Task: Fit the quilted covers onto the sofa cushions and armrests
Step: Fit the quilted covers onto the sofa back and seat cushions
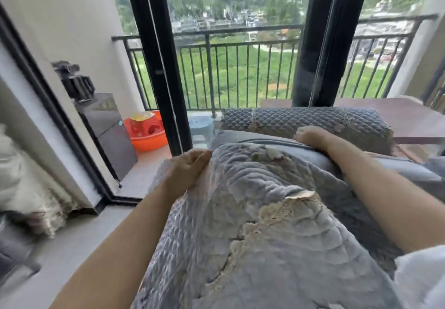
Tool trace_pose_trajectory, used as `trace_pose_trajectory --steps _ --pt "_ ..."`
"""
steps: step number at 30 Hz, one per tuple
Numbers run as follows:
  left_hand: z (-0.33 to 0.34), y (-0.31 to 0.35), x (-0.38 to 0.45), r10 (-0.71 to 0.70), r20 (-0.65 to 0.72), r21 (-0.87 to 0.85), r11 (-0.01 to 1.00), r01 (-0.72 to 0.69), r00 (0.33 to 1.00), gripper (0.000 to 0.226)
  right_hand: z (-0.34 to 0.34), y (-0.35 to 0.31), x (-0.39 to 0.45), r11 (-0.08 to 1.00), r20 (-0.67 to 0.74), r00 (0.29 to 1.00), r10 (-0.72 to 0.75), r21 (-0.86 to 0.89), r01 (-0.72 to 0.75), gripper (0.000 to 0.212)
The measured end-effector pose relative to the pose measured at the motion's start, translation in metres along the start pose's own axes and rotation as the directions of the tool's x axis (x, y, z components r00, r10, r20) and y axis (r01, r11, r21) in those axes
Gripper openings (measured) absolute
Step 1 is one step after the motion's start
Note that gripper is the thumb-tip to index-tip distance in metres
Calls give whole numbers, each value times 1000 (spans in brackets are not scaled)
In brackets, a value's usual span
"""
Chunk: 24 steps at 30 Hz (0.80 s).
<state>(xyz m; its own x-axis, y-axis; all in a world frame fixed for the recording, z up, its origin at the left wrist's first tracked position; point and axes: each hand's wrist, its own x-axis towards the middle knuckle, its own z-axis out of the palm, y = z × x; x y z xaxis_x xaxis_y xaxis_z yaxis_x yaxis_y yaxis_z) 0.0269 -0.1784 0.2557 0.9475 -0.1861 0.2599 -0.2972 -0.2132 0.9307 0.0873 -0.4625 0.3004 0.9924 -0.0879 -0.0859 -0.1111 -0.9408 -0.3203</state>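
Your left hand (pixel 186 171) is curled on the left edge of the quilted cover (pixel 252 224), thumb and fingers pinching a fold of the grey fabric near its upper corner. Your right hand (pixel 310 137) is curled over the far right side of the same cover, knuckles up, gripping it where it meets the smooth grey cushion (pixel 375 166) underneath. Both forearms reach forward, one on each side of the cloth.

The quilted cover is bunched and rumpled between your hands and runs down toward you, filling the lower middle of the view. A cream lace trim (pixel 272 214) crosses it in an uneven line, and a small flower patch (pixel 269 153) sits near its top edge. The cushion shows as a smooth grey band just beyond the top edge and along the right side.

Just behind your right hand lies a bolster-shaped armrest (pixel 305 122), already dressed in darker diamond-quilted fabric with a band of trim.

Further out: black sliding door frames (pixel 159 55) stand upright, with a balcony railing (pixel 231 67) behind them and green fields and hillside houses beyond. On the balcony floor at left sit an orange basin (pixel 149 140) and a pale blue stool (pixel 201 125). A dark cabinet (pixel 108 130) stands against the left wall with a blurred black object on top; what it is cannot be made out.
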Motion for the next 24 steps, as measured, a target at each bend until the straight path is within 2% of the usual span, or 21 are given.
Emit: trace_pose_trajectory --steps 1,2,3,4,5,8,10,12,13,15,16,17,18,20,22,24 --pt "9 6 -4 9 19 -23 1000 -9 1000 32 -3 3 -7 995 21 1000 14 94 -16 30" --pt "15 11 -5 30 3 -46 999 -29 1000 32 -7 6 -17 955 -9 999 -42 294 43 26" --pt "16 10 -5 65 -7 -45 997 -65 998 40 -12 6 -30 880 -61 991 -118 456 133 24" --pt "18 12 -7 83 -10 -36 996 -83 997 50 -17 5 -45 829 -108 974 -200 511 227 25" --pt "20 11 -6 84 -30 -25 996 -85 996 55 -22 7 -62 796 -117 946 -301 515 317 26" --pt "30 24 -14 140 -36 -18 990 -141 989 60 -21 9 -101 768 -83 815 -573 291 570 28" --pt "31 24 -16 185 -37 27 983 -184 982 90 -22 14 -124 715 -142 766 -627 285 638 34" --pt "31 29 -21 183 -28 30 983 -182 983 92 -23 20 -145 690 -187 745 -640 285 665 48" --pt "31 28 -22 170 -35 24 985 -169 985 77 -22 22 -151 705 -180 746 -642 244 666 47" --pt "32 29 -26 104 -69 45 994 -101 992 33 -19 20 -162 727 -209 738 -642 139 672 29" --pt "33 27 -26 77 -73 34 997 -75 994 27 -18 17 -167 740 -231 738 -634 95 666 17" --pt "33 26 -26 60 -71 33 998 -58 996 36 -17 14 -172 756 -240 746 -621 69 652 9" --pt "32 25 -26 56 -65 43 998 -54 996 41 -16 11 -176 794 -229 782 -579 61 605 14" --pt "32 28 -28 44 -51 47 998 -41 998 31 -12 7 -183 862 -239 847 -474 71 502 20" --pt "31 30 -29 32 -22 38 999 -31 999 21 -13 6 -188 869 -284 857 -430 129 478 25" --pt "30 33 -31 31 -7 37 999 -31 1000 23 -23 4 -190 859 -252 873 -417 205 470 32"
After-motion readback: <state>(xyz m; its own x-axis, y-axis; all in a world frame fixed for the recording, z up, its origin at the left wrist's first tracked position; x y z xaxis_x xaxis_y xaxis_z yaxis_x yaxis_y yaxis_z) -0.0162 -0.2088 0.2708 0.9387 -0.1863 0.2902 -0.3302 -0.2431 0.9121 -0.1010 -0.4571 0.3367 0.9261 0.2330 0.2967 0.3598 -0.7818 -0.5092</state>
